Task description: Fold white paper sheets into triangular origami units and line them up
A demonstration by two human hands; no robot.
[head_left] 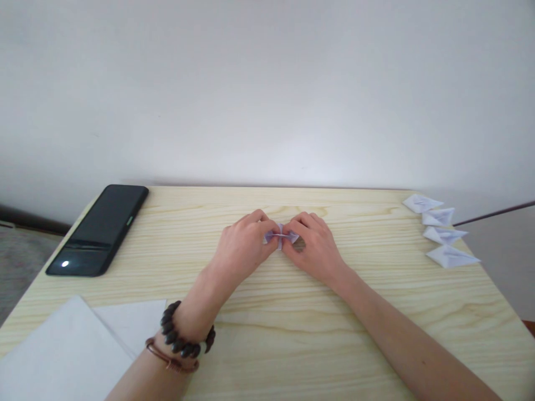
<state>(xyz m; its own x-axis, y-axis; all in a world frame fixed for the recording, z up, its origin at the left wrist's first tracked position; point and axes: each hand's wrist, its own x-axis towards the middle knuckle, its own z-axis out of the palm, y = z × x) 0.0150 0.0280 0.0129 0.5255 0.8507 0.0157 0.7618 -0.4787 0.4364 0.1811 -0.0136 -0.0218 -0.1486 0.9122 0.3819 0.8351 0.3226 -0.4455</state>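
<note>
Between my two hands, over the middle of the table, is a small piece of folded white paper (280,234). My left hand (247,243) pinches its left side between thumb and fingers. On the other side, my right hand (314,244) grips it the same way, the fingertips of both hands almost meeting. Parts of the paper stick out above, below and beside the fingertips; the rest is hidden by them. A dark bead bracelet (178,337) and a thin brown bracelet (169,359) circle my left wrist.
Several folded white paper boats (452,257) stand in a column at the table's right edge. A black smartphone (100,231) lies at the left. White paper sheets (58,356) rest at the front left. The wooden table (334,345) meets a white wall (267,94) behind.
</note>
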